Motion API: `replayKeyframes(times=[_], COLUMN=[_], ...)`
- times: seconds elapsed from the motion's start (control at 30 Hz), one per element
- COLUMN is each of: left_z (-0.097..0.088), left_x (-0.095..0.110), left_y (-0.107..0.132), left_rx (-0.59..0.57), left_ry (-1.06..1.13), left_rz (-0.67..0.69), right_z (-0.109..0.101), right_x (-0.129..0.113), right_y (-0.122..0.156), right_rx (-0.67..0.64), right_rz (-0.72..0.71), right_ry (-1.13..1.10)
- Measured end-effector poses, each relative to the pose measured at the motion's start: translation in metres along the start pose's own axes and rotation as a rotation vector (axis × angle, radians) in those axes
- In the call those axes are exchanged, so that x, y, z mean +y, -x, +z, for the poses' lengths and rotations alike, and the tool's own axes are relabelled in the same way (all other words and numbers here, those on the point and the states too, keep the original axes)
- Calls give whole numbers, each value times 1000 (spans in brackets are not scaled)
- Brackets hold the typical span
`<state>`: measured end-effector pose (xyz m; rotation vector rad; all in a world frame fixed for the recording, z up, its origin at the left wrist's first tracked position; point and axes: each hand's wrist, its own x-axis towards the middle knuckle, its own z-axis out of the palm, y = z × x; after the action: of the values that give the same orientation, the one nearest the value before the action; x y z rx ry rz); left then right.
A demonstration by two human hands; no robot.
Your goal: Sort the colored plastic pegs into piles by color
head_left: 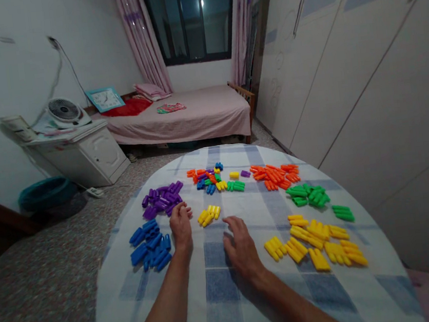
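Note:
Plastic peg-shaped building pieces lie in colour groups on a round table with a blue-checked cloth. My left hand rests loosely curled between a blue pile and a purple pile, and its curled fingers hide whether it holds anything. My right hand lies flat on the cloth with its fingers apart and empty, nearest a small yellow group. Farther out are a mixed-colour heap, an orange pile, a green pile and a large yellow pile.
Beyond the table stand a bed with a pink cover and a white cabinet carrying a fan. Tall white wardrobe doors rise on the right. A teal basket sits on the speckled floor at left.

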<state>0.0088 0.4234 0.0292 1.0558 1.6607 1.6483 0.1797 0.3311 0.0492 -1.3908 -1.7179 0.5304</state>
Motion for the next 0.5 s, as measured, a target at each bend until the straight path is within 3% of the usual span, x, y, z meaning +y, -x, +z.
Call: replayKeyframes(times=[0.17,0.33,0.5], left_z=[1,0,0], left_x=[0,-1,-9], left_y=[-4,-4,-7], left_rx=[3,-5,-19], left_ry=[66,10,-25], left_rz=[-30,-8,51], right_z=[2,22,30], right_x=[-23,-37,-25], right_y=[-24,-62,-68], right_rx=[-252,-293,-375], right_rz=[-7,-4,-115], right_ry=[407,496,543])
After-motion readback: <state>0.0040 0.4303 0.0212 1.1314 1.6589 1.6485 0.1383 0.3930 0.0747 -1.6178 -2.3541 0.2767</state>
